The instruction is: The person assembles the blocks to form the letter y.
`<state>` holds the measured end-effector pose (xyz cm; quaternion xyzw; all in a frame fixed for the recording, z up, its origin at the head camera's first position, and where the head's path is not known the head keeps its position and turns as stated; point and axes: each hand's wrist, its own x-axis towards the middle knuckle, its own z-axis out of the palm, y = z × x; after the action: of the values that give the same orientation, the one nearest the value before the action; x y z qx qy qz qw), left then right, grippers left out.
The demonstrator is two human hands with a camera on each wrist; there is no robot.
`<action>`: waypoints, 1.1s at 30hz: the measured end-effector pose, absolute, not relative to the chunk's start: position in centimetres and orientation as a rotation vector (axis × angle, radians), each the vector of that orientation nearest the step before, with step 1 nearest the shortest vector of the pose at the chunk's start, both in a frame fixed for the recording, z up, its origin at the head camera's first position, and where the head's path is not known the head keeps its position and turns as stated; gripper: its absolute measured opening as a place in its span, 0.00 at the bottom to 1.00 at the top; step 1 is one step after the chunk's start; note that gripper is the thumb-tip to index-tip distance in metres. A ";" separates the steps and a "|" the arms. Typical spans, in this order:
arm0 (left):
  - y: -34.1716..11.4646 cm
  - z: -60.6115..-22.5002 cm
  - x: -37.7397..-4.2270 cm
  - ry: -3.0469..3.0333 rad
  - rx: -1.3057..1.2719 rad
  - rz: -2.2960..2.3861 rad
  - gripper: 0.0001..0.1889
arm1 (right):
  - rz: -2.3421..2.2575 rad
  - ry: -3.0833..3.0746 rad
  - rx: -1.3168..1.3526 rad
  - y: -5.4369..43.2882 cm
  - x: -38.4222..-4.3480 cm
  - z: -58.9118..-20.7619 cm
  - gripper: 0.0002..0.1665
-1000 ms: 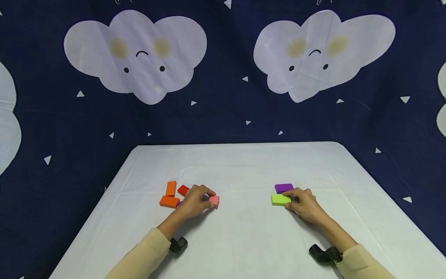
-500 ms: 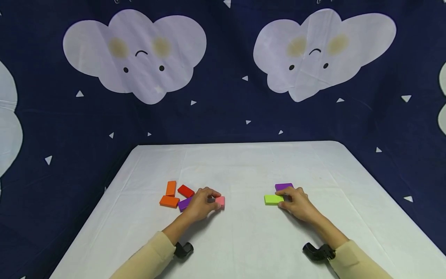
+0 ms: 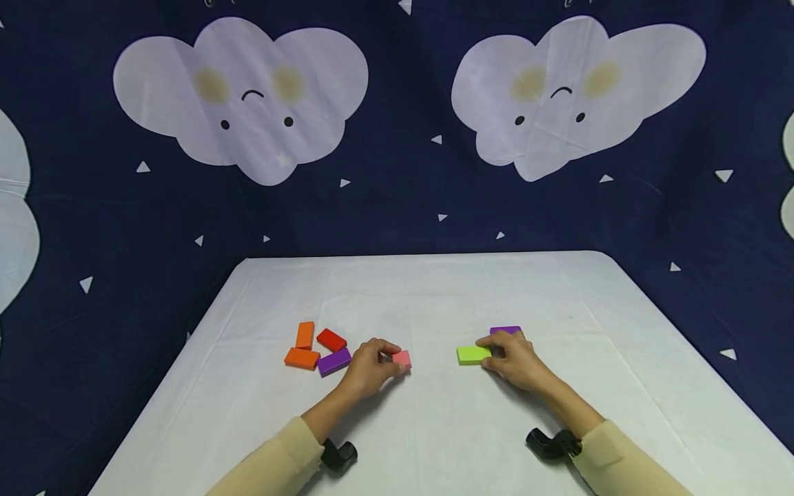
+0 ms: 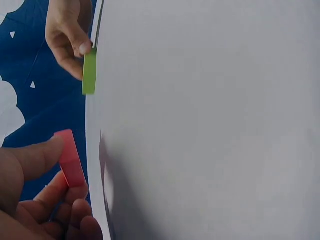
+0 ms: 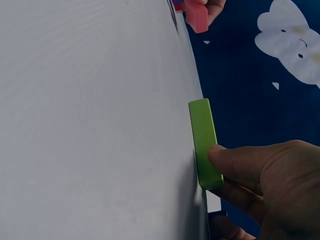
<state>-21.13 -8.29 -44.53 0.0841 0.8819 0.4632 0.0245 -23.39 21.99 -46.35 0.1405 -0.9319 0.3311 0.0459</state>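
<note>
Between thumb and fingers, my left hand [image 3: 370,368] pinches a pink block [image 3: 402,359], left of the table's middle. The left wrist view shows the pink block [image 4: 72,159] with the thumb on one face. My right hand [image 3: 517,359] pinches the right end of a lime-green block [image 3: 473,355], whose free end points left toward the pink one. In the right wrist view the green block [image 5: 204,145] has the thumb against its side. A gap separates the two held blocks. A purple block [image 3: 505,331] lies just behind my right hand, partly covered by it.
Left of my left hand a loose group lies on the white table [image 3: 434,427]: a purple block [image 3: 334,362], a red block [image 3: 331,339] and two orange blocks [image 3: 304,335]. A dark blue cloth with clouds [image 3: 397,207] hangs behind the table.
My left hand has moved right with the pink block, uncovering the left purple block. My right hand has moved left with the green block. The gap between the held blocks has narrowed.
</note>
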 end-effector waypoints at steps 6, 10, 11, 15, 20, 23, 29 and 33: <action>-7.6 -44.9 -20.9 2.765 0.274 1.441 0.14 | 0.990 -2.813 0.481 21.4 -23.7 -46.5 0.19; -7.2 -45.1 -20.7 2.802 0.292 1.411 0.14 | 0.980 -2.819 0.506 21.2 -23.8 -46.5 0.19; -7.0 -45.1 -20.6 2.811 0.291 1.406 0.14 | 0.979 -2.822 0.511 21.1 -23.8 -46.5 0.19; -6.5 -45.2 -20.4 2.848 0.286 1.392 0.15 | 0.982 -2.818 0.532 20.9 -24.0 -46.5 0.19; -6.0 -45.4 -20.1 2.893 0.250 1.357 0.14 | 0.981 -2.808 0.565 20.5 -24.1 -46.4 0.20; -5.7 -45.5 -19.9 2.916 0.238 1.346 0.14 | 0.980 -2.819 0.568 20.3 -24.2 -46.3 0.20; -5.3 -45.5 -19.7 2.952 0.240 1.319 0.15 | 0.988 -2.844 0.601 19.9 -24.5 -46.0 0.20; -5.1 -45.6 -19.7 2.956 0.244 1.311 0.15 | 1.011 -2.866 0.619 19.6 -24.6 -45.9 0.21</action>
<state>-19.67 -5.12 -45.59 0.0751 0.9104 0.4037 -0.0508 -24.59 19.61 -45.89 0.1994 -0.9239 0.3258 0.0201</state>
